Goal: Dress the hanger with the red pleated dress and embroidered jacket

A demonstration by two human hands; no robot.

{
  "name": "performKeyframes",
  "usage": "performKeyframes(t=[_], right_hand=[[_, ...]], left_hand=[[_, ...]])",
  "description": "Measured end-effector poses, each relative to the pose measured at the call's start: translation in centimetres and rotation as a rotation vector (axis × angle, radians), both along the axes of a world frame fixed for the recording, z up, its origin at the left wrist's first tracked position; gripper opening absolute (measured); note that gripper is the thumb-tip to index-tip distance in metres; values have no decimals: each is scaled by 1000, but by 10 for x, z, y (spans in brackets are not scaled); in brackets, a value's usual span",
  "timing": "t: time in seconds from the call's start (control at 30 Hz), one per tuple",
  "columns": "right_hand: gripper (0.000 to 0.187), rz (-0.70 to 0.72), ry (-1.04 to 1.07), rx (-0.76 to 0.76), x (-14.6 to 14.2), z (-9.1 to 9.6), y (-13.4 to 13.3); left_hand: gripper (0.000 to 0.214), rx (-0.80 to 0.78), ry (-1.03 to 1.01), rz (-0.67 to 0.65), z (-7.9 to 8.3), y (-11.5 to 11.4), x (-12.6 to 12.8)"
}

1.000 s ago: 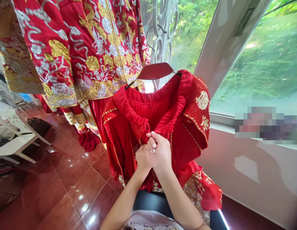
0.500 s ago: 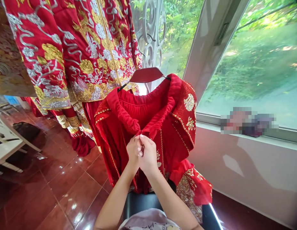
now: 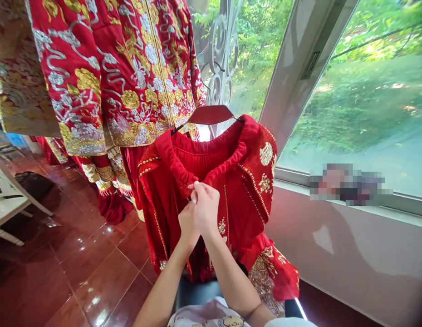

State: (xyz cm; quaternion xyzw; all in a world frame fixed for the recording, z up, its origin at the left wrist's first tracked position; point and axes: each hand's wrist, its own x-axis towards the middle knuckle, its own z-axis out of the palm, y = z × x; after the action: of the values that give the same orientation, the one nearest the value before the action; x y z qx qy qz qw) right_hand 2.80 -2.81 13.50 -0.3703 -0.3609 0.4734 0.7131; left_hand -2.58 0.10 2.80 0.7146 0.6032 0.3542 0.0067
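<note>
Closest to me, my two forearms run up from the bottom edge, and both hands meet in the middle of the view. My right hand (image 3: 207, 204) is on top, its fingertips (image 3: 194, 187) pinched shut on the gathered edge of the red garment (image 3: 238, 181), right where the two ruffled edges come together. My left hand (image 3: 187, 222) sits just under it and touching it, curled closed against the same cloth. The right hand covers its fingers, so I can't tell whether it has fabric in its grip.

The red garment hangs straight in front of me from a dark red hanger (image 3: 211, 114). Its opening sags wide and gold embroidery runs down its right flap. The hem bunches low at the right, by the white wall under the window.

To the left lies glossy red tiled floor (image 3: 78, 268). Higher up on the left, an embroidered jacket (image 3: 129, 68) hangs thick with gold and silver flowers, its lower edge just above the hanger. Behind it all stands a scrolled iron grille (image 3: 222, 59), then the window (image 3: 360, 104) with green trees outside.
</note>
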Motion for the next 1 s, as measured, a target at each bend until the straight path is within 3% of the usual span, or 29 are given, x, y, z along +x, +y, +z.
performKeyframes(t=[0.1,0.17,0.3,0.37,0.43,0.53,0.63,0.73,0.83,1.0], right_hand=[[31,104,-436,107,23,-15,-2],[30,43,-627,160,47,-21,-6],[22,-417,-909,325,109,-8,-2],[22,-686,-1101,436,145,12,11],[30,-827,-1342,518,176,36,30],[42,-730,-1715,649,203,69,60],[47,-519,-1968,722,208,86,82],[36,-426,-1978,631,210,92,93],[24,-317,-1812,580,221,101,100],[8,-297,-1413,471,237,122,117]], left_hand=[[24,-73,-39,85,12,1,-15],[29,-83,-98,61,22,0,-26],[30,127,-217,-160,63,-11,-52],[25,346,-96,-178,95,-12,-67],[26,530,112,-153,131,-4,-81],[38,546,351,-228,178,23,-96],[36,420,501,-427,206,52,-103],[20,309,507,-556,218,69,-107],[20,249,413,-596,222,76,-113],[21,438,124,-529,226,87,-107]])
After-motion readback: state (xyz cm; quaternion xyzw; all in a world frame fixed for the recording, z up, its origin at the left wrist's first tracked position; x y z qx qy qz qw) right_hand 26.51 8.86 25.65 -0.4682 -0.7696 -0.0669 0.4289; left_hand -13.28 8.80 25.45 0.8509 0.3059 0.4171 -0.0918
